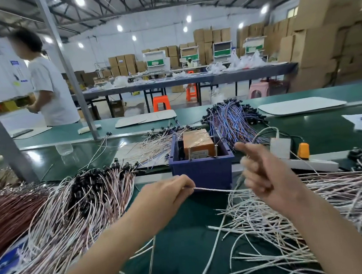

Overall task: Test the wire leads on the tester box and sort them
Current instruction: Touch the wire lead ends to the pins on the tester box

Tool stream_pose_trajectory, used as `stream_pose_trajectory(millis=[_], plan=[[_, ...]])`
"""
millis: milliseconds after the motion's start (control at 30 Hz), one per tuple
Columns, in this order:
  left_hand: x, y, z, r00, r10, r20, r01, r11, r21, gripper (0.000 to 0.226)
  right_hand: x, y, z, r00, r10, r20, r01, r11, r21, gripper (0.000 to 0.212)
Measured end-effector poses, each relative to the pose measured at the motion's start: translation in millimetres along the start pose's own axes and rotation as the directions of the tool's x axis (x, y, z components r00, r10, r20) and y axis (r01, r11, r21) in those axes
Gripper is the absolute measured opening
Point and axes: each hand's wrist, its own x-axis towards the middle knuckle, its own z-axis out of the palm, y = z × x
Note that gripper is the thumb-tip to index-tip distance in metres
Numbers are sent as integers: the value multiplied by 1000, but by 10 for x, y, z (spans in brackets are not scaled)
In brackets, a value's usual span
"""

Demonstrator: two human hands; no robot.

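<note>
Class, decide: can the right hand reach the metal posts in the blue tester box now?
Probably yes: the right hand is beside the tester box, nothing between it and the metal posts.

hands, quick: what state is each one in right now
Left hand: pinches one end of a white wire lead.
Right hand: blurred; the lead runs up to it, grip cannot be told.

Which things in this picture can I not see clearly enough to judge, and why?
- Head view: the right hand is motion-blurred; whether it grips the white lead pinched by the left hand cannot be told.
- Head view: the front wall of the tester box hides its floor.
- Head view: label print on the orange block is too small to read.
</note>
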Motion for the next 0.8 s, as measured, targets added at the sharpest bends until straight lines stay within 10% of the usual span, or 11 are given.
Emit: stream_pose_trajectory(millis=[167,333,700,800], plan=[[276,141,-181,950,294,-108,-224,878,423,17,-85,342,300,986,-92,139,158,774,-613,22],[346,195,-229,902,319,-292,-159,872,462,22,-80,477,353,946,-253,203,324,763,-560,26],[318,77,-66,945,118,-306,13,919,394,49,-15,471,288,998,-48,41,56,968,-243,28],[401,118,-129,936,22,-351,91,950,300,27,71,431,353,997,-8,76,27,967,-254,35]])
